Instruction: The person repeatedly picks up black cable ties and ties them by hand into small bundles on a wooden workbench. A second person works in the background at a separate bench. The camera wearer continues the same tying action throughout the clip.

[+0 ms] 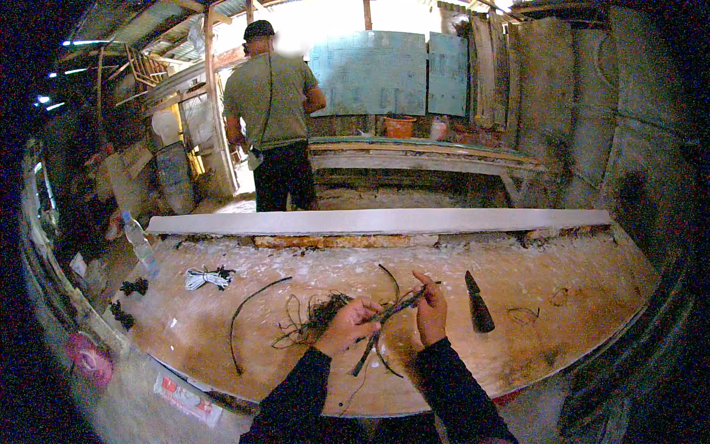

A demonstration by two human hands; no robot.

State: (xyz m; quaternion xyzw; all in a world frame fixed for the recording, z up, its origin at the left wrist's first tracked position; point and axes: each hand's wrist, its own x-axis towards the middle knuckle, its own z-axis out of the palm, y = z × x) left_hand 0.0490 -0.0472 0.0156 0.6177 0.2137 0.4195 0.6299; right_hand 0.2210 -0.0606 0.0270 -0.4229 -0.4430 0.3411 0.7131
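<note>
We pinch the dark strips (400, 304) over the table (200, 325), left hand (349, 325) near their middle, right hand (431, 309) toward their upper end, and should keep them taut and aligned.

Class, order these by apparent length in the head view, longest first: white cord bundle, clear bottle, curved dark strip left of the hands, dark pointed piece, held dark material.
1. Curved dark strip
2. Clear bottle and dark pointed piece: too alike to rank
3. White cord bundle
Unranked: held dark material, partly covered
</note>
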